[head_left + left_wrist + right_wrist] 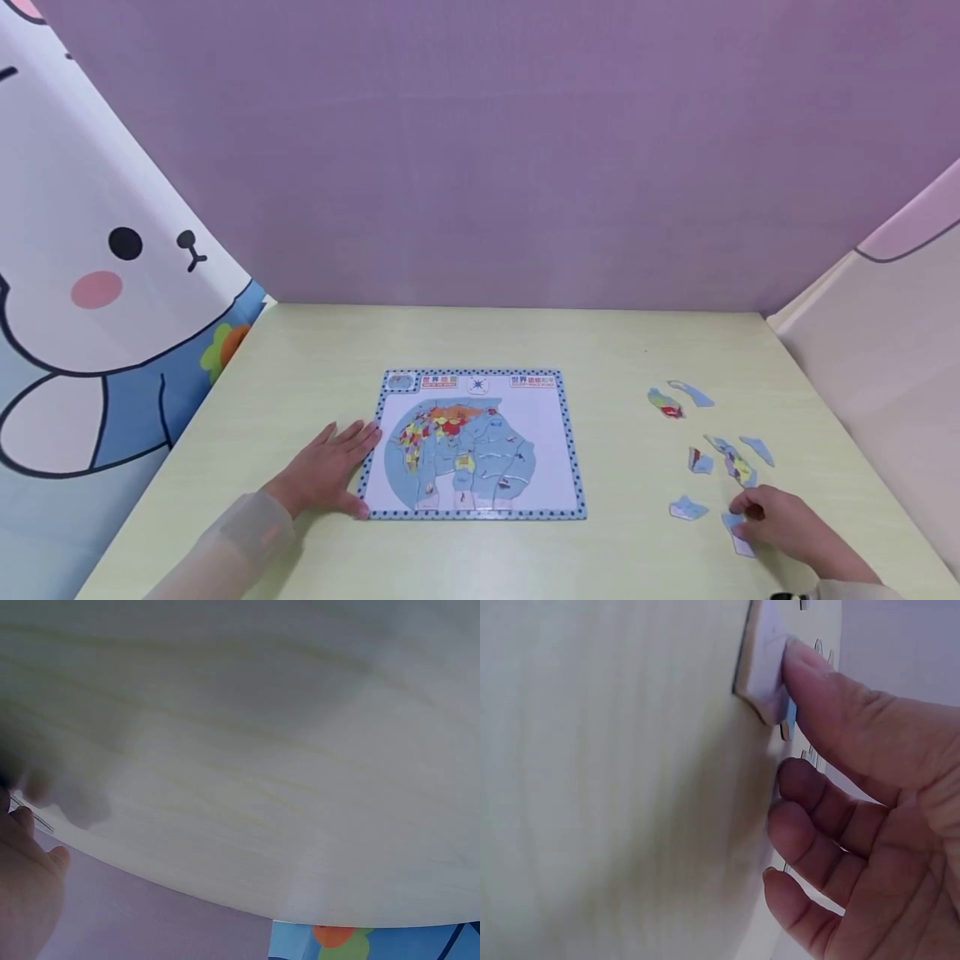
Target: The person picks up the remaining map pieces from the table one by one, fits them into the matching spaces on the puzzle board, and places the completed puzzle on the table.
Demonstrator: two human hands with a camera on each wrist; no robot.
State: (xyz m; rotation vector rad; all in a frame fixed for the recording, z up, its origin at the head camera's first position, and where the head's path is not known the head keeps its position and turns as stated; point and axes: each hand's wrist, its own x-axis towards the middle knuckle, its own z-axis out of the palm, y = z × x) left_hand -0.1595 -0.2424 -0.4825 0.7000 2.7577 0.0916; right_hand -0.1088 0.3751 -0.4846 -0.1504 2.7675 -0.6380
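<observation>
A world map jigsaw board with a dotted blue border lies on the table, partly filled with joined pieces. My left hand rests at its left edge with fingers spread; in the left wrist view, part of this hand shows at the left margin. At the right, my right hand has thumb and forefinger at a pale blue and white puzzle piece. The right wrist view shows the thumb against that piece, with the other visible fingers curled and the forefinger hidden.
Loose map pieces lie around the right hand: a long multicoloured one, a blue sliver, a blue and white one and a small brown and blue one. Farther back are a green and red piece and a curved blue one.
</observation>
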